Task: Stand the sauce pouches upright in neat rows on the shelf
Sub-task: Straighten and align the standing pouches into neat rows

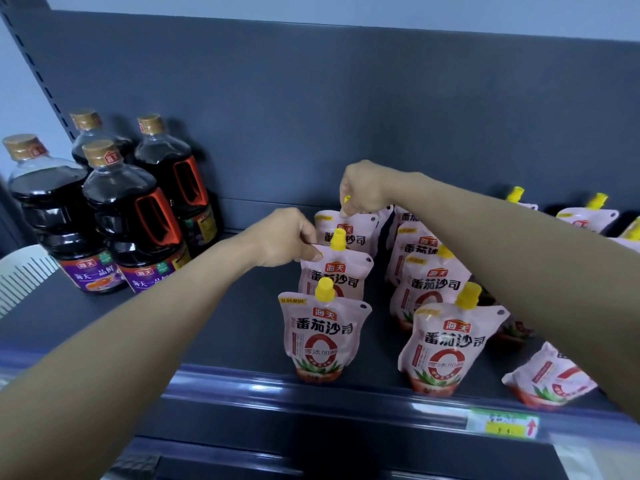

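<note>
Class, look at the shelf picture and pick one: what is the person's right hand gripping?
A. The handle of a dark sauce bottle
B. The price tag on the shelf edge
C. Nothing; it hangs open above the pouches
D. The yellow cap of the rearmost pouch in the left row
D: the right hand is closed around the yellow cap atop the rearmost pouch in the left row.

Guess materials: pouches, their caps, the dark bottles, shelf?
Pouches: flexible printed plastic film, slightly glossy; soft bulging sides, creased tops. Caps: hard yellow plastic, matte, moulded. Bottles: clear plastic probably, though glass cannot be ruled out; dark liquid shows through, moulded handle recess, gold caps. Shelf: likely painted metal, matte dark grey; slotted upright at left.
</note>
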### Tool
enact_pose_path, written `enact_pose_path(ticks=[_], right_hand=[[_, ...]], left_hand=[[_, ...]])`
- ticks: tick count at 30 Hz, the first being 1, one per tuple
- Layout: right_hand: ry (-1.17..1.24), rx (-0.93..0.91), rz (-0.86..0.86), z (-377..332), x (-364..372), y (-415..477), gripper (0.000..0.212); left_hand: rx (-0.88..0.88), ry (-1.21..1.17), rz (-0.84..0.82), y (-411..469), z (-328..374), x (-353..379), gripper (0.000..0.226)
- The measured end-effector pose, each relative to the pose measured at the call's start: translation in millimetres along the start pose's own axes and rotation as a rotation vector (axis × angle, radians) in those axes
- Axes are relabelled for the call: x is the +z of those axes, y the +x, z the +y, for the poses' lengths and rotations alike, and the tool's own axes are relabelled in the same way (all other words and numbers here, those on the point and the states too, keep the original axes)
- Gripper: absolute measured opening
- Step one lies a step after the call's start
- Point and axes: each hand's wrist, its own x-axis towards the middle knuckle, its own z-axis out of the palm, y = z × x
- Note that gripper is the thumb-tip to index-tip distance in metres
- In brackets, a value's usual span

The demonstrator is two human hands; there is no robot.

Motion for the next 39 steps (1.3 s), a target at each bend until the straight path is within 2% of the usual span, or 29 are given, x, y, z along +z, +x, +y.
enact_pose_path(ticks=[13,21,24,27,28,32,35,37,39], right_hand=[[0.049,-0.067,-0.02,-9.3,2.0,8.0,0.014],[0.189,-0.024,-0.116,-7.5,-9.9,4.6,0.023],[0.173,0.012,-0.019,2.2,-34.6,0.8,0.039],[-0.054,0.125,0.2,17.1,-42.2,5.2,0.036],[-0.08,0.166,0.205,20.9,-39.8,6.0,0.035],[-0.062,0.238,0.02,30.4,-20.9,14.4,0.037],[-0.025,0.246,0.013,36.4,-12.2,23.3,0.046],[-0.014,0.241,0.025,36.7,-9.6,27.0,0.041],[0.004,0.219,0.051,36.5,-8.7,32.4,0.032]], left_hand=[[-0.009,0.011,-0.022,-3.0,0.5,-1.7,0.016],[-0.015,-0.114,-0.093,-7.5,2.3,-11.1,0.028],[-0.012,-0.225,0.009,-3.2,0.5,-24.9,0.034],[-0.037,-0.093,0.134,10.9,-4.1,-32.1,0.021],[-0.054,-0.058,0.15,16.3,-4.9,-31.9,0.024],[-0.095,0.008,0.094,39.2,-7.6,-22.6,0.042],[-0.076,0.017,0.064,51.0,-7.8,-15.0,0.023],[-0.06,0.005,0.053,56.0,-7.8,-12.2,0.01],[-0.056,-0.007,0.065,59.1,-8.9,-11.2,0.006]])
